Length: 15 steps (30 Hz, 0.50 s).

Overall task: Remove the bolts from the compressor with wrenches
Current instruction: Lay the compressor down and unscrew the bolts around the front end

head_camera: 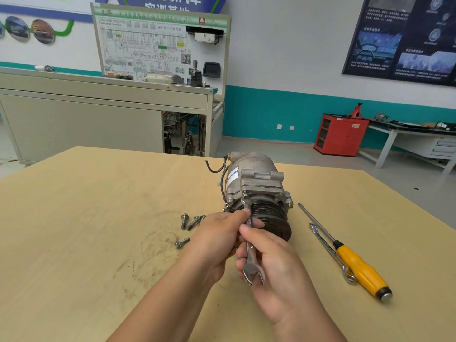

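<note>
Here both hands [246, 243] grip wrench [250, 239] on compressor [256, 183] bolt

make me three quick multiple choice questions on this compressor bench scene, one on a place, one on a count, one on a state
1. Where does the screwdriver lie?
A. right of the compressor
B. left of it
C. on top of it

2. How many loose bolts lie on the table?
A. one
B. four
C. seven

3. What is the wrench doing?
A. lying flat, untouched
B. held by both hands, its far end at a compressor bolt
C. hanging on the wall

Answers: 1 A, its yellow handle lies on the right; 2 B, three clustered, one nearer; 3 B, left hand and right hand grip it.
</note>
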Motion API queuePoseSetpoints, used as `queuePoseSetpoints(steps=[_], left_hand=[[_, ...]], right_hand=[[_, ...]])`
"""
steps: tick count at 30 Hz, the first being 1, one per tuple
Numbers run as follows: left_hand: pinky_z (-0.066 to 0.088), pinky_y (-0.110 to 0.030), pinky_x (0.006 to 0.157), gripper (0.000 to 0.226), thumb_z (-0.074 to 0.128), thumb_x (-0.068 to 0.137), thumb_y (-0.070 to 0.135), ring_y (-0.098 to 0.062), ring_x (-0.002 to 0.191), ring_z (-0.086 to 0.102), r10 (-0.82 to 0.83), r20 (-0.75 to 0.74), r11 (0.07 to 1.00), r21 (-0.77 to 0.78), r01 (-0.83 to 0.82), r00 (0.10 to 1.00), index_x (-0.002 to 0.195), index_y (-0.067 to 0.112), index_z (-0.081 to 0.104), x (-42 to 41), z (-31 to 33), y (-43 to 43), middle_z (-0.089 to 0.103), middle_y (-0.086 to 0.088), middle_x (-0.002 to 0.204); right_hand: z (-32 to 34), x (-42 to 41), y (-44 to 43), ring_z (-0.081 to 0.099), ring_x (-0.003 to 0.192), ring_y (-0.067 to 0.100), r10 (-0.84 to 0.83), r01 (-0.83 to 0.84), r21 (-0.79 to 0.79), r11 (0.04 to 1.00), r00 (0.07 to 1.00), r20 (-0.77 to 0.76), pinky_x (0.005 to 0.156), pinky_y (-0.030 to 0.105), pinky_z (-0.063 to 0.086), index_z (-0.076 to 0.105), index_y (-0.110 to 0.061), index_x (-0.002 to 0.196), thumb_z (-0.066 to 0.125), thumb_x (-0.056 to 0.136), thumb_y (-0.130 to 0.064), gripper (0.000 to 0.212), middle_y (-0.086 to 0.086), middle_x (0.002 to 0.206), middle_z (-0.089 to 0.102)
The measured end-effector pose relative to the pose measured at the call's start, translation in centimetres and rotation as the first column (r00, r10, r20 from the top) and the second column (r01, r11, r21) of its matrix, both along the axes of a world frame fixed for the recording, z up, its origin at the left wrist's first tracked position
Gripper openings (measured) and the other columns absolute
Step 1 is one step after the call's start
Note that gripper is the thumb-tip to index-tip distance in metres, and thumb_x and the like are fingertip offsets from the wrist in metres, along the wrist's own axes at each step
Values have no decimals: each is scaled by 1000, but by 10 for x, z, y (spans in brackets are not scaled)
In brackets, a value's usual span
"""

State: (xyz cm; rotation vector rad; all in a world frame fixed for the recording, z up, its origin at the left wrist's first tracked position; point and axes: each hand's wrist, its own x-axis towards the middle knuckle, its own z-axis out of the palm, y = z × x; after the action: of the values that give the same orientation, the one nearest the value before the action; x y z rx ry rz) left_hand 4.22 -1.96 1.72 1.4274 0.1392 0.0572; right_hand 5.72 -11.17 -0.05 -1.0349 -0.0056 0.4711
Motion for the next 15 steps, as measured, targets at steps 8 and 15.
queuePoseSetpoints(steps=[8,15], left_hand=[[26,-8,28,37,39,100,18,1,21,33,-58,-46,990,-131,52,997,64,8,46,-2,0,5,38,11,27],[24,-8,27,36,40,99,20,-2,20,31,-67,-109,974,-223,41,992,65,8,43,-1,1,8,36,7,27]], right_hand=[[-5,0,-3,59,42,21,154,-136,168,976,983,-103,38,21,47,69,0,65,55,79,-20,27,15,59,63],[-11,0,3,57,40,17,146,-120,198,973,981,-126,39,20,46,65,-3,63,58,71,-21,20,10,53,59]])
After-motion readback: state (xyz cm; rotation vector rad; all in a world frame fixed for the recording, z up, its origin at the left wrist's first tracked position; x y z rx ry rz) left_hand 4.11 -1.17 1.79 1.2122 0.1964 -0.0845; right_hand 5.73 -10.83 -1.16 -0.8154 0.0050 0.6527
